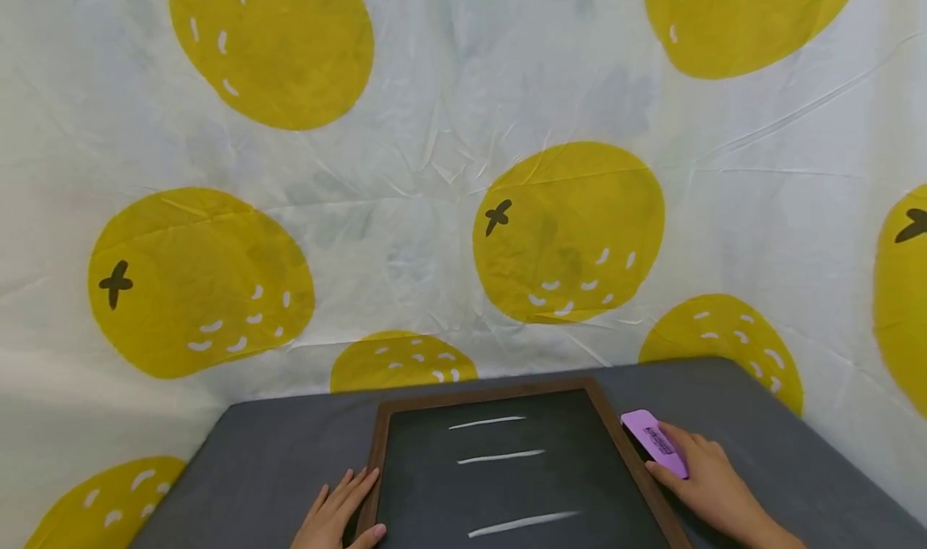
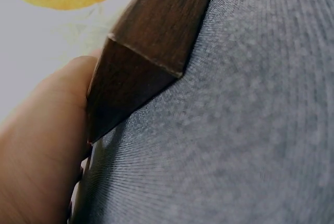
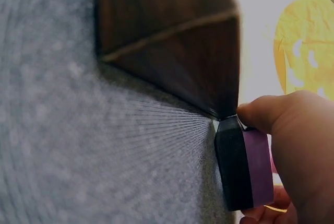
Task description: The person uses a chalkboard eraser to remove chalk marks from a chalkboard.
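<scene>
A chalkboard (image 1: 521, 485) in a brown wooden frame (image 1: 492, 391) lies on the grey table, with three white chalk strokes (image 1: 501, 457) across its dark surface. My left hand (image 1: 336, 513) rests at the left side of the frame, fingers spread along it and thumb over its edge. Beside the right side of the frame, my right hand (image 1: 713, 485) grips a purple chalkboard eraser (image 1: 655, 443) between thumb and fingers. The right wrist view shows the eraser's black felt side (image 3: 234, 166) facing the grey cloth, close to the frame's corner.
Grey cloth covers the table (image 1: 290, 436), whose back edge meets a white curtain (image 1: 405, 251) printed with large yellow fruits. The table's right edge slopes away beyond my right hand.
</scene>
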Tool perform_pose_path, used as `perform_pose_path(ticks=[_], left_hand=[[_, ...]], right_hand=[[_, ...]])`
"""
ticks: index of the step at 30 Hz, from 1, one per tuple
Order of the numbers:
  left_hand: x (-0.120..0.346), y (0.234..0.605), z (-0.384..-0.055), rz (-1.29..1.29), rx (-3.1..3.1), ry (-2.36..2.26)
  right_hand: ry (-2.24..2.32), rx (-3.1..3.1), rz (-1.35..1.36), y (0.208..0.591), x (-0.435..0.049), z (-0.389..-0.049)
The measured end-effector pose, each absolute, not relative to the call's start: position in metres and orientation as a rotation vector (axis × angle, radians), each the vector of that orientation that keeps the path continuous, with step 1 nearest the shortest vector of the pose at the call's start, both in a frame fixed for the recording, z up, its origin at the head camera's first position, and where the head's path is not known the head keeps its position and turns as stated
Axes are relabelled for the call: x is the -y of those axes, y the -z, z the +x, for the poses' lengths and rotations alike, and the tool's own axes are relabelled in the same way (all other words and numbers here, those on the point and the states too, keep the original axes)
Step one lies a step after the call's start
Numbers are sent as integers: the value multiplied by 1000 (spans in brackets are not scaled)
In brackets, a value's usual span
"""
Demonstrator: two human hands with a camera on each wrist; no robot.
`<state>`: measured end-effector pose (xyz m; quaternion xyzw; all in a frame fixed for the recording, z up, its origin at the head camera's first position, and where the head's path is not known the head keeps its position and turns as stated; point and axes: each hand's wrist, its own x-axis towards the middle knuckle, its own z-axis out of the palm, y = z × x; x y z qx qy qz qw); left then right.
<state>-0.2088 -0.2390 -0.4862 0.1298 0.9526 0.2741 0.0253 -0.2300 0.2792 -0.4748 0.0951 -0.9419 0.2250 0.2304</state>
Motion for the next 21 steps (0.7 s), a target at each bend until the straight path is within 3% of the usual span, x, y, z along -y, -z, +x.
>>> perform_pose_path(ticks=[13,21], left_hand=[[233,488,-214,456,-3034,-768],[235,489,-209,420,-3059,-752]], right_hand=[[-504,2561,207,448,-281,-227],[-585,2606,266,411,-251,-236]])
